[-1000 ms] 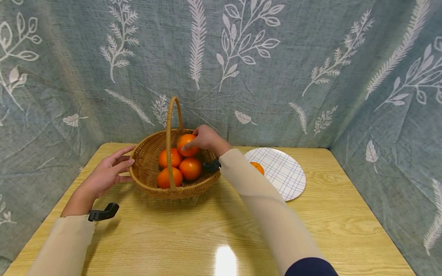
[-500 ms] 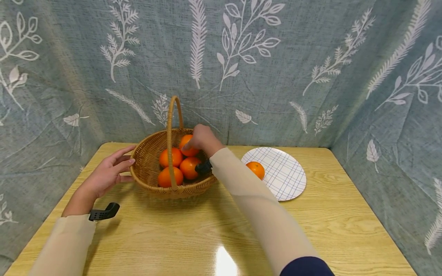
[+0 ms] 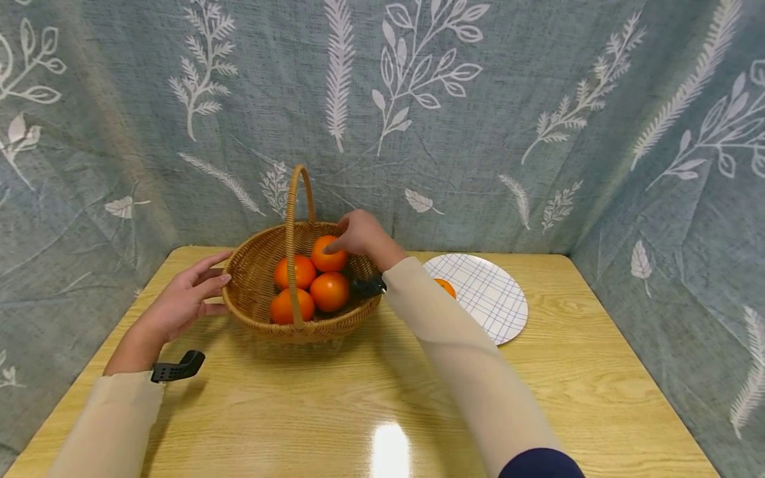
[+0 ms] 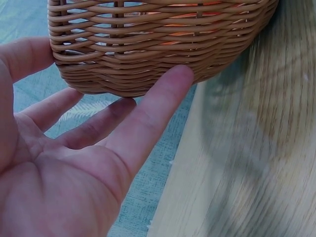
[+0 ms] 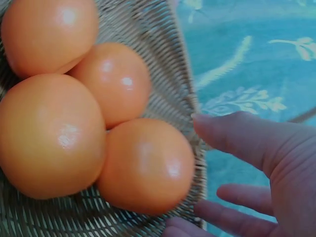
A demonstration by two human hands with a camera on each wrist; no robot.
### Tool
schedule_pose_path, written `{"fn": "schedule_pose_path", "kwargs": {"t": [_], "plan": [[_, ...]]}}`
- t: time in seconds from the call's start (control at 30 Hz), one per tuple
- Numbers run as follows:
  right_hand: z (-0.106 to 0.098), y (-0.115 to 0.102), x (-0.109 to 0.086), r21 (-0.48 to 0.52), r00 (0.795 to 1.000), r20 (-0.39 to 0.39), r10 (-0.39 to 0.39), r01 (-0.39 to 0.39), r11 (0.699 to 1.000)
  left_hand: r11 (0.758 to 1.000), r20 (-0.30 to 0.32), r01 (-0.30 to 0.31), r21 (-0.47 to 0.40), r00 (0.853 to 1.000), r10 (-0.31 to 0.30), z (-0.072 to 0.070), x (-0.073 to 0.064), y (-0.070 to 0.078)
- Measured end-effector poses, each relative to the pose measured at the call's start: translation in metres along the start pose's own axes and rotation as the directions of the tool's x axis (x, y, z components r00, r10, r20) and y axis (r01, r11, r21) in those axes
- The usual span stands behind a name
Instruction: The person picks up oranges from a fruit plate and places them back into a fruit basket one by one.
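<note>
A wicker basket with an arched handle holds several oranges. My left hand is at its left side; in the left wrist view the straight fingers support the woven wall from below. Over the right rim my right hand reaches in, nearest the back orange. In the right wrist view that orange rests against its neighbours, apart from the thumb and the spread, loosely bent fingers.
To the right lies a white plate with a blue grid, bearing one orange partly hidden by the right sleeve. A patterned blue-grey cloth hangs behind the wooden table and at both sides.
My right hand has let go of the back orange, which now sits among the others, and has drawn back slightly right. The left hand has stayed at the basket.
</note>
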State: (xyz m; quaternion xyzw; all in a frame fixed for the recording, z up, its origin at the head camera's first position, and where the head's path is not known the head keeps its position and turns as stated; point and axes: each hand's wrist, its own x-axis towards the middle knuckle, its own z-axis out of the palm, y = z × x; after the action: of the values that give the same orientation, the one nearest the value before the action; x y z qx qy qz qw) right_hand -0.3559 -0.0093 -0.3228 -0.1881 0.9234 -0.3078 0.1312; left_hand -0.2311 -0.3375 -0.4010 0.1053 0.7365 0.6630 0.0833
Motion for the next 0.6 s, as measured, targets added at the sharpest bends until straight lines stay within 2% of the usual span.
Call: {"fn": "schedule_pose_path", "kwargs": {"t": [0.17,0.3,0.5,0.6], "plan": [[-0.016,0.012,-0.013,0.104,1.000,0.017,-0.020,0.018,0.994,1.000,-0.003,0.003,0.020,1.000,-0.002,0.001,0.000,0.001],[-0.026,0.024,-0.028,0.213,0.999,-0.017,-0.043,0.046,0.976,1.000,-0.003,0.008,0.024,1.000,-0.008,0.002,0.000,0.002],[-0.035,0.045,-0.049,0.344,0.984,-0.107,-0.144,0.173,0.923,1.000,-0.001,-0.002,0.024,1.000,0.002,0.000,-0.001,0.001],[-0.037,0.058,-0.060,0.379,0.972,-0.168,-0.166,0.219,0.899,0.999,-0.001,0.002,0.032,1.000,-0.002,0.000,-0.002,0.001]]}}
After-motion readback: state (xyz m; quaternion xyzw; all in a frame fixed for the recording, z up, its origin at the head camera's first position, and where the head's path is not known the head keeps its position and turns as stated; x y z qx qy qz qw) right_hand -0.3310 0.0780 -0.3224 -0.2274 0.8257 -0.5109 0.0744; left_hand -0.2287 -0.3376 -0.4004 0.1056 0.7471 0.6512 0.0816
